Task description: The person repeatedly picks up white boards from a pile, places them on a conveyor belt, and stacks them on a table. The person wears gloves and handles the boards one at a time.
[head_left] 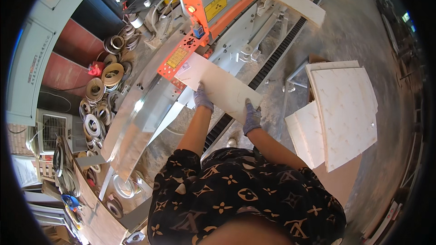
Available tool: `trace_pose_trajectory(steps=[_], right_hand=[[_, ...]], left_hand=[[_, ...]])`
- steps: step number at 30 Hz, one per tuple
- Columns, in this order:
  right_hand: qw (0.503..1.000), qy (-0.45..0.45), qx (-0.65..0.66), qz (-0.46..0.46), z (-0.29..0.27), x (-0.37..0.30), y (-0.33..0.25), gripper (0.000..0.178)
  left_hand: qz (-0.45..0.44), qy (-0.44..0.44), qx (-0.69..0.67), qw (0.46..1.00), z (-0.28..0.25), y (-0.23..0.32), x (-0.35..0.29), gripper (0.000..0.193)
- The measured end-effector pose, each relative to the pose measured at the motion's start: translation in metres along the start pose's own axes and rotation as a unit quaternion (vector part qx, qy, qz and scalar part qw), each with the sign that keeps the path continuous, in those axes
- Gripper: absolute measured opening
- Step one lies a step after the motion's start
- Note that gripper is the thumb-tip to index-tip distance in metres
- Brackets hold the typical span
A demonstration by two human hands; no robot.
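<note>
A pale rectangular board (225, 87) is held between my gloved hands, its far left end at the orange infeed plate (176, 60) of an edge-banding machine (222, 7). My left hand (203, 98) grips the near long edge, thumb on top and the other fingers hidden beneath. My right hand (252, 116) grips the near right end the same way, thumb on the upper face. A small label sits on the board's far left corner. Beneath the board runs a dark ridged conveyor track (278, 51).
A stack of white panels (347, 109) stands to my right. Another board (297, 4) lies on the machine farther along. Many edging-tape rolls (112, 74) crowd the floor at left, beside a grey control cabinet (38, 59). A shiny metal table (136, 109) lies left of my arms.
</note>
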State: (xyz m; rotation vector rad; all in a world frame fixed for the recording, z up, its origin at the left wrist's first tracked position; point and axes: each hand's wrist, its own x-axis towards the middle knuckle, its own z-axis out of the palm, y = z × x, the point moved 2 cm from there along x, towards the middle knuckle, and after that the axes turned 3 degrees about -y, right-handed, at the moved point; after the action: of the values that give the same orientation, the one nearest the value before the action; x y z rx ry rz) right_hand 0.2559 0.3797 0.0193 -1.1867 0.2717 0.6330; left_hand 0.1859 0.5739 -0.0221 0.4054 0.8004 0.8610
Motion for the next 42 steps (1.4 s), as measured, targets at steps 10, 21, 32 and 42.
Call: trace_pose_trajectory(steps=[10, 21, 32, 42], right_hand=[[0.992, 0.081, -0.087, -0.042, 0.012, 0.049, -0.021, 0.048], [0.993, -0.016, -0.104, -0.049, -0.1, 0.121, -0.111, 0.046], [0.861, 0.504, -0.058, 0.042, -0.608, -0.026, -0.136, 0.07], [0.929, 0.369, 0.002, 0.023, -0.551, -0.038, -0.082, 0.045]], left_hand=[[-0.047, 0.022, 0.051, 0.997, 0.064, 0.001, -0.001, 0.055], [-0.219, -0.059, 0.083, 0.97, 0.115, -0.032, 0.101, 0.066], [0.016, -0.066, 0.292, 0.954, 0.11, -0.068, -0.099, 0.036], [0.082, -0.565, 0.522, 0.634, 0.095, -0.279, -0.183, 0.049]])
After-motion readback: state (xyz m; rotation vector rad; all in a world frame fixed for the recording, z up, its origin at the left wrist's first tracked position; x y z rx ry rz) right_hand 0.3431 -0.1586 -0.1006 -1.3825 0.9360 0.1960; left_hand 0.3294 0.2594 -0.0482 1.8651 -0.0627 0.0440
